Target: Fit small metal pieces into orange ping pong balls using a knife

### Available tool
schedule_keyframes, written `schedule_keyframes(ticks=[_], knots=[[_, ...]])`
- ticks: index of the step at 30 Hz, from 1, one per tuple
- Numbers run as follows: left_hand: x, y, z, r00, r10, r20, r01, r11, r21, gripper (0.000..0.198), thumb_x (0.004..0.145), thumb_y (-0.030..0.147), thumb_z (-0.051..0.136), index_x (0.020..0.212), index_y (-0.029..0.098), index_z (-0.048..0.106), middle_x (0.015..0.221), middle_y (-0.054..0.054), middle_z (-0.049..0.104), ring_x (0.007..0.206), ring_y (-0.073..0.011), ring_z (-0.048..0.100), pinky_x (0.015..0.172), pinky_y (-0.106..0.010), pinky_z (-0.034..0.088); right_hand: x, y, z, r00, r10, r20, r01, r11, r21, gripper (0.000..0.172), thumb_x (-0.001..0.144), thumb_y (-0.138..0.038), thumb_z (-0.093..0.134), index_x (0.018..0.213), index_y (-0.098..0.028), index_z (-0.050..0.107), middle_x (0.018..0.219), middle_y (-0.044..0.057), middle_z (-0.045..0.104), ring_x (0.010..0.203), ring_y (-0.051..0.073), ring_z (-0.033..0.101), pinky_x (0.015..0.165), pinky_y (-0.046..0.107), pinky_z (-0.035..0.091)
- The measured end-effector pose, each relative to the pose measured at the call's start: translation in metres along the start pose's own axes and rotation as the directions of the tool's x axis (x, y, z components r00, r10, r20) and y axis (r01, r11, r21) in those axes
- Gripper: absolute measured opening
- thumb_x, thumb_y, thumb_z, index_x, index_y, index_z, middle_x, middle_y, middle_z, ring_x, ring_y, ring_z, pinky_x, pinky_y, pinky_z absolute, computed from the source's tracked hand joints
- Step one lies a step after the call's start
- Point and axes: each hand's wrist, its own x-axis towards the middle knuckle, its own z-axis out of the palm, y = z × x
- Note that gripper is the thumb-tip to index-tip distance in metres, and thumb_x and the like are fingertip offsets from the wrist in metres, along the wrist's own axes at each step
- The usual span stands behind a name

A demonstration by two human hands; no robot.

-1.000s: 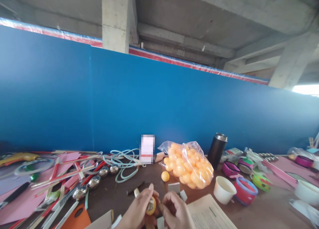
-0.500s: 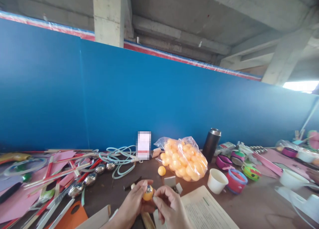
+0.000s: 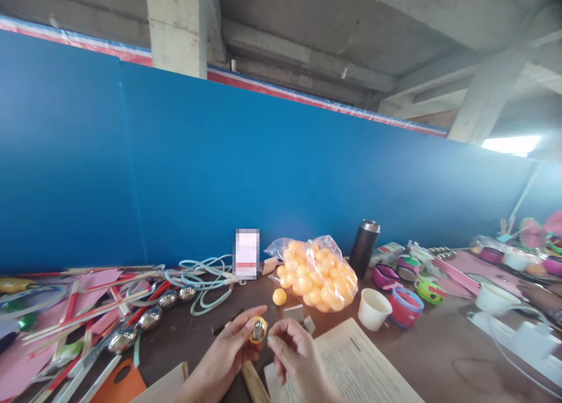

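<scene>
My left hand (image 3: 232,347) is closed around a small orange ball (image 3: 253,337), thumb and fingers at its sides. A shiny silver piece (image 3: 259,330) shows on the ball's face toward me. Just to the right, my right hand (image 3: 292,347) has its thumb and forefinger pinched together close to the ball; whatever is between those fingertips is too small to make out. Under the hands lies a wooden handle (image 3: 255,383), partly hidden. An open printed booklet (image 3: 364,362) is beneath and right of my right hand.
Behind the hands are a clear bag of orange balls (image 3: 318,277), a loose orange ball (image 3: 279,297) and a black flask (image 3: 365,248). A paper cup (image 3: 374,309) stands at right, near a white power strip (image 3: 518,347). Sticks, pink sheets and silver maracas-like pieces (image 3: 149,319) clutter the left.
The ball has turned in my left hand, so its silver piece faces me more. My right fingertips stay close beside it. The whole view has shifted slightly.
</scene>
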Motion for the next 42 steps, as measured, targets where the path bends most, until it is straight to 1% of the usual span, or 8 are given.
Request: schedule_keyframes(ticks=[5, 13, 18, 24, 29, 33, 38, 42], knots=[[0.0008, -0.0023, 0.0009, 1.0, -0.004, 0.009, 0.004, 0.999, 0.043, 0.039, 0.075, 0.045, 0.06, 0.101, 0.017, 0.063, 0.075, -0.003, 0.058, 0.066, -0.0129, 0.05, 0.058, -0.024, 0.038, -0.0005, -0.0002, 0.0009, 1.0, 0.015, -0.021, -0.015, 1.0, 0.009, 0.03, 0.077, -0.044, 0.062, 0.077, -0.016, 0.051, 0.043, -0.01, 0.046, 0.03, 0.002, 0.033, 0.03, 0.013, 0.025], [-0.0026, 0.0018, 0.003, 0.997, -0.04, 0.068, 0.039, 0.999, 0.027, 0.043, 0.074, 0.046, 0.061, 0.102, 0.014, 0.067, 0.079, -0.007, 0.061, 0.072, -0.0157, 0.051, 0.062, -0.027, 0.04, -0.001, -0.0029, -0.0001, 1.0, 0.001, -0.02, -0.001, 1.0, -0.003, 0.027, 0.079, -0.041, 0.06, 0.078, -0.015, 0.051, 0.047, -0.009, 0.047, 0.033, 0.002, 0.035, 0.032, 0.013, 0.028], [-0.0021, 0.001, 0.0029, 0.999, -0.03, 0.031, 0.029, 0.999, 0.035, 0.042, 0.073, 0.044, 0.063, 0.101, 0.014, 0.068, 0.08, -0.008, 0.062, 0.071, -0.0155, 0.051, 0.061, -0.027, 0.041, -0.0014, -0.0024, -0.0005, 0.999, 0.025, -0.021, -0.025, 1.0, -0.007, 0.03, 0.077, -0.043, 0.061, 0.077, -0.016, 0.051, 0.043, -0.009, 0.046, 0.032, 0.003, 0.035, 0.031, 0.013, 0.028], [-0.0015, 0.0006, 0.0048, 1.0, -0.016, -0.027, 0.018, 0.995, 0.101, 0.047, 0.071, 0.048, 0.063, 0.102, 0.013, 0.067, 0.076, -0.006, 0.061, 0.068, -0.0152, 0.05, 0.059, -0.026, 0.041, -0.0015, -0.0073, 0.0011, 1.0, 0.031, 0.002, -0.031, 1.0, -0.005, 0.031, 0.077, -0.045, 0.061, 0.076, -0.016, 0.051, 0.042, -0.009, 0.046, 0.031, 0.003, 0.034, 0.031, 0.013, 0.027], [-0.0013, 0.0025, 0.0064, 1.0, -0.007, -0.003, 0.007, 0.984, 0.18, 0.049, 0.071, 0.051, 0.061, 0.101, 0.012, 0.067, 0.071, -0.005, 0.06, 0.064, -0.0149, 0.049, 0.057, -0.025, 0.041, -0.0011, -0.0046, 0.0011, 0.999, 0.044, 0.001, -0.044, 0.999, -0.016, 0.031, 0.076, -0.045, 0.062, 0.077, -0.015, 0.052, 0.047, -0.008, 0.05, 0.032, 0.003, 0.036, 0.031, 0.013, 0.027], [-0.0026, 0.0054, 0.0072, 1.0, -0.015, -0.001, 0.015, 0.971, 0.238, 0.05, 0.071, 0.051, 0.06, 0.102, 0.013, 0.067, 0.068, -0.003, 0.057, 0.062, -0.0142, 0.049, 0.055, -0.024, 0.04, -0.0005, -0.0034, -0.0006, 0.998, 0.065, -0.005, -0.065, 0.997, -0.03, 0.03, 0.076, -0.044, 0.062, 0.076, -0.015, 0.053, 0.044, -0.009, 0.047, 0.032, 0.003, 0.036, 0.031, 0.013, 0.027], [-0.0039, 0.0056, 0.0061, 1.0, -0.014, -0.007, 0.015, 0.964, 0.264, 0.047, 0.075, 0.048, 0.059, 0.105, 0.013, 0.065, 0.072, -0.003, 0.059, 0.062, -0.0135, 0.051, 0.057, -0.024, 0.041, -0.0003, -0.0051, -0.0011, 0.994, 0.105, -0.011, -0.105, 0.994, -0.031, 0.03, 0.074, -0.043, 0.063, 0.075, -0.015, 0.053, 0.042, -0.009, 0.047, 0.032, 0.003, 0.036, 0.031, 0.013, 0.027], [-0.0041, 0.0045, 0.0054, 1.0, -0.007, -0.013, 0.011, 0.963, 0.271, 0.047, 0.075, 0.048, 0.058, 0.106, 0.013, 0.065, 0.073, -0.004, 0.059, 0.062, -0.0138, 0.051, 0.056, -0.024, 0.042, 0.0004, -0.0024, -0.0021, 0.992, 0.124, -0.01, -0.124, 0.992, -0.022, 0.032, 0.074, -0.046, 0.063, 0.073, -0.015, 0.054, 0.042, -0.009, 0.047, 0.031, 0.004, 0.035, 0.031, 0.014, 0.027]])
